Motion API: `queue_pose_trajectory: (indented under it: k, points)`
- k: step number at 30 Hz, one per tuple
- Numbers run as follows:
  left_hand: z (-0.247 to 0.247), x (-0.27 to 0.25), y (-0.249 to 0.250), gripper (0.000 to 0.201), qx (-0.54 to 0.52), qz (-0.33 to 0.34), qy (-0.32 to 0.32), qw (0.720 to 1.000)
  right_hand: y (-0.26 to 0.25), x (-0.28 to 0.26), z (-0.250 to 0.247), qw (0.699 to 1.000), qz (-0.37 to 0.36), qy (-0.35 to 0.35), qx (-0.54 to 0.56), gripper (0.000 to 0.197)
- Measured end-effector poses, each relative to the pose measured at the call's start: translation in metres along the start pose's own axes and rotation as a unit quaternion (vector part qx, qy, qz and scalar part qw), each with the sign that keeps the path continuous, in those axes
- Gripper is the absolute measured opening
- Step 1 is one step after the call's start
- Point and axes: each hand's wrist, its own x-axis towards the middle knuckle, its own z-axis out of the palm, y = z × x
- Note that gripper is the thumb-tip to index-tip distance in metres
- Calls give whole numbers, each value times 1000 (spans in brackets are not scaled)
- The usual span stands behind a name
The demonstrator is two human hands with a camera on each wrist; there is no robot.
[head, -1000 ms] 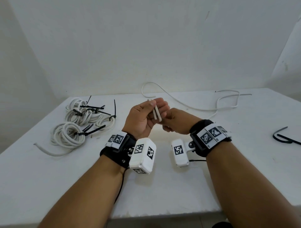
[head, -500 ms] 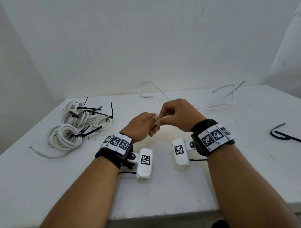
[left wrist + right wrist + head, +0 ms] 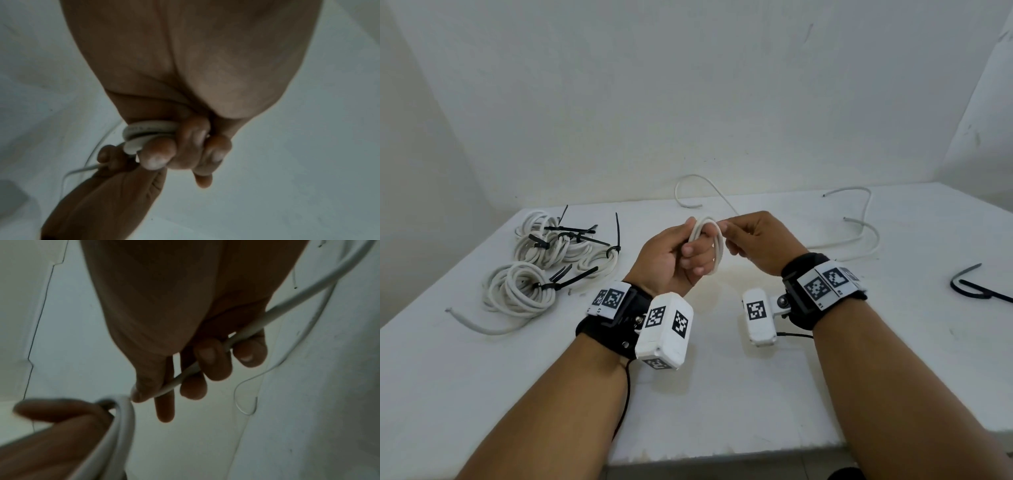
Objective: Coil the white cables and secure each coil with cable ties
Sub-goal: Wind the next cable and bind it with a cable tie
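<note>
Left hand (image 3: 671, 260) was raised above the table (image 3: 722, 394), palm turned toward the camera, fingers (image 3: 158, 155) curled round a small coil (image 3: 710, 246) of white cable. Coil held about two turns, standing roughly upright in the grip; the left wrist view showed the turns (image 3: 148, 129) pressed between fingertips and palm.

Right hand (image 3: 760, 240) sat just beside the left, at the coil's top edge. It pinched the white cable (image 3: 246, 327) between thumb and fingers, the remaining fingers curled loosely over the strand. From the right wrist view the strand ran through the fist and out past the heel of the hand.

Beyond the hands, the free length of the cable (image 3: 866, 240) trailed away over the far right of the table in loose bends; a second loose curve (image 3: 702, 185) rose near the back wall. Whether these were one piece could not be determined.

Far left of the table: two finished coils. Nearer coil (image 3: 520, 291) bound with a black cable tie (image 3: 561, 281), one stray end lying toward the table edge. Farther coil (image 3: 561, 243) just behind it, carrying several black ties (image 3: 571, 229) with tails sticking out.

Right edge of the table: a dark curved object (image 3: 976, 291), well apart from the hands; identity unclear.

Both wrists wore black straps with white camera housings and printed square markers.
</note>
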Motion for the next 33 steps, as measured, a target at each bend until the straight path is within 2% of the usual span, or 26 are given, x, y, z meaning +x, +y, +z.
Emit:
queue_pose_trajectory:
  k: [4, 7, 8, 11, 13, 15, 16, 19, 21, 24, 29, 33]
  points:
    - [4, 6, 1, 36, -79, 79, 44, 993, -1, 3, 8, 990, 56, -96, -83, 44]
    - [-1, 13, 3, 29, -68, 140, 150, 976, -3, 0, 14, 969, 103, -189, -121, 24]
    - [-5, 15, 4, 26, -51, 158, 194, 967, -4, -1, 15, 963, 112, -210, -123, 23]
    - [-14, 17, 0, 25, 77, 172, 296, 937, -11, -3, 17, 954, 100, -240, -150, 27]
    - [-19, 16, -4, 27, 263, 162, 340, 888, -13, -3, 17, 955, 68, -241, -160, 23]
    - [-24, 12, -6, 26, 438, 146, 338, 820, -13, -3, 17, 966, 36, -202, -156, 17]
    - [-25, 11, -6, 25, 496, 122, 319, 799, -12, -3, 16, 974, 25, -169, -149, 14]
    - [-24, 9, -6, 26, 585, 4, 224, 779, -7, -1, 13, 992, 0, -82, -95, 8]
    - [-18, 9, -7, 31, 582, -36, 176, 793, -3, 0, 10, 997, -6, -34, -63, 13]
    - [-13, 11, -10, 43, 523, -46, 157, 837, 2, 1, 8, 1000, -10, 4, -25, 19]
    - [-9, 10, -6, 51, 311, -75, 176, 931, 4, 3, 1, 998, -13, 54, -1, 11]
    - [-6, 7, 1, 49, 118, -87, 120, 982, 3, 6, 0, 997, -32, 66, 22, 4]
